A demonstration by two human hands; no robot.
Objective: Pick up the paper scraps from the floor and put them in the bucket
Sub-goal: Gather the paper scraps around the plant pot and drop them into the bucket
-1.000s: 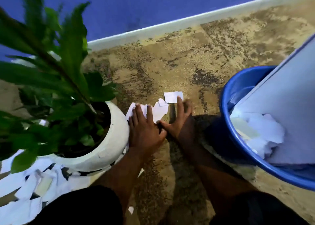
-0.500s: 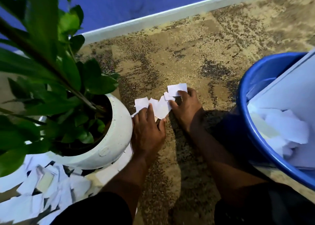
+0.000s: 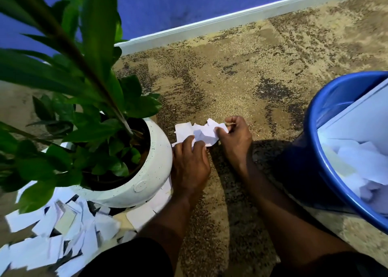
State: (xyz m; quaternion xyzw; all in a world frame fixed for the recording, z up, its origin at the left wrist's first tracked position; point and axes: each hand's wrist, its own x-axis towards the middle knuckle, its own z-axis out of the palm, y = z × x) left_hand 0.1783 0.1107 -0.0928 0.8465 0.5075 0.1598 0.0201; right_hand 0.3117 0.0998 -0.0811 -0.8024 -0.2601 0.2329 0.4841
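Head cam, looks fwd/down, close over floor (image 3: 231, 77).

— Over on the left?
— Plant pot (image 3: 147, 182) on the floor (image 3: 231, 77), just beside the left hand (image 3: 189, 165); loose scraps (image 3: 42, 245) spread at its near side.
— And right?
— Bucket (image 3: 310, 151), paper (image 3: 357, 157) inside. Bunched scraps (image 3: 201, 133) between left hand and right hand (image 3: 235, 142), wall (image 3: 168, 4) behind.

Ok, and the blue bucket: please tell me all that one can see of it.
The blue bucket looks like glossy plastic, with a round rolled rim. It stands on the speckled carpet at the right edge of the view, partly cut off. Inside lie white paper scraps, and a large flat white sheet sticks out over its rim. Neither the left hand nor the right hand touches it.
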